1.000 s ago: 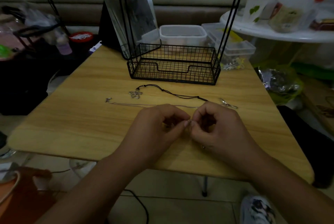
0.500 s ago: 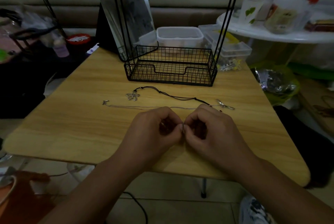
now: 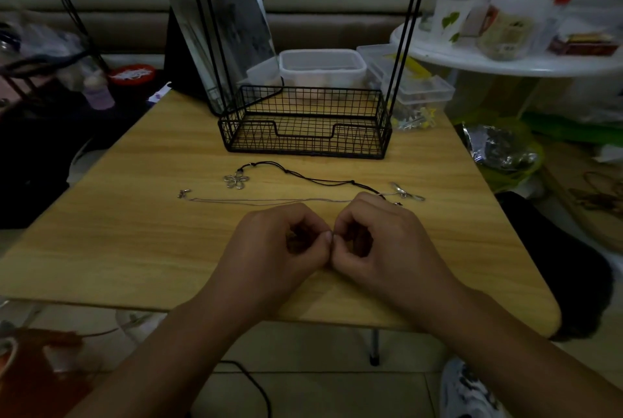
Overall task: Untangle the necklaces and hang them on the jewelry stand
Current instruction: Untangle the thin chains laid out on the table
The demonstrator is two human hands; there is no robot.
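Left hand (image 3: 273, 245) and right hand (image 3: 381, 242) at frame centre, knuckles together, fingers curled, pinching something tiny between fingertips; too small to identify. Just above, thin chain (image 3: 263, 202) and black cord necklace (image 3: 303, 175) flat on table (image 3: 135, 232). Higher, jewelry stand (image 3: 303, 128), wire basket bare. Behind, clear plastic tub (image 3: 322, 69), contents unclear.

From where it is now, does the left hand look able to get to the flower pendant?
Probably yes: bare table lies between the left hand and the flower pendant, though its fingers are pinching something tiny first.
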